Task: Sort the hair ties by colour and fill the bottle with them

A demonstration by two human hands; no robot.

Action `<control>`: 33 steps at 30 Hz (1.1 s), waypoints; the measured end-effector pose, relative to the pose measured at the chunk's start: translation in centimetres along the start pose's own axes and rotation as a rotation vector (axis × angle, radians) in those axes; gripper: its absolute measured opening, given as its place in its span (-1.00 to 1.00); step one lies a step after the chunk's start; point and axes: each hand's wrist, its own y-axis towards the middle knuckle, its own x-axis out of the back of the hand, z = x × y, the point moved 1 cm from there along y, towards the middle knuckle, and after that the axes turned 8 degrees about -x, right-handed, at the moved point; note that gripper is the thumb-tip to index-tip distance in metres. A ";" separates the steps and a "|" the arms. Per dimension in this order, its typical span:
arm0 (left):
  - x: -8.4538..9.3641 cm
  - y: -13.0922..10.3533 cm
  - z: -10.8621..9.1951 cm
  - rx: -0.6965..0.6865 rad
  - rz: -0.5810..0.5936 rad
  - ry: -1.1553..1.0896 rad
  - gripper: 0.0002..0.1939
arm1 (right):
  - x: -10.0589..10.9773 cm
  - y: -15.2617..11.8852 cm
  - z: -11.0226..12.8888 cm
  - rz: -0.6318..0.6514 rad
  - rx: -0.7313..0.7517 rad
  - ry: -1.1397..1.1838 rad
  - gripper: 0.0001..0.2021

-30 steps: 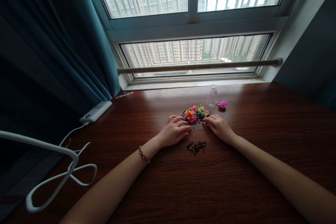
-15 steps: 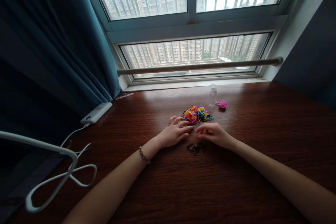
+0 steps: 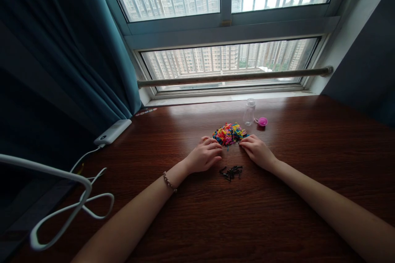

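A heap of small multicoloured elastic bands [image 3: 230,133] lies on the brown wooden table. My left hand [image 3: 203,154] rests at the heap's left edge, fingers loosely bent and apart, with nothing visible in it. At the right edge, my right hand [image 3: 256,152] has its fingertips drawn together against the bands; whatever is between them is too small to make out. Nearer to me, a little pile of black bands [image 3: 231,173] sits below and between the hands. A bracelet circles my left wrist.
Behind the heap stand a clear uncapped bottle [image 3: 249,113] and a pink lid [image 3: 262,121]. A white power strip [image 3: 113,132] and looping white cable [image 3: 83,197] lie at the left, by the blue curtain [image 3: 114,70]. A barred window closes off the far side.
My right hand has moved from above the black bands up and rightward to the heap's right edge. My left fingers have drawn back slightly and curled.
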 end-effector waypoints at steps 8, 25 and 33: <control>-0.2 -0.1 0.3 0.098 -0.082 0.024 -0.77 | 1.2 0.2 2.9 0.125 -0.026 0.553 -0.81; -1.7 -0.3 1.9 0.391 -0.226 0.081 -0.74 | -1.4 2.0 1.6 -0.019 -0.115 -0.094 -0.63; -3.0 -0.4 3.4 0.537 -0.077 -0.088 -0.55 | -1.6 2.1 0.5 -0.137 -0.134 0.061 -0.68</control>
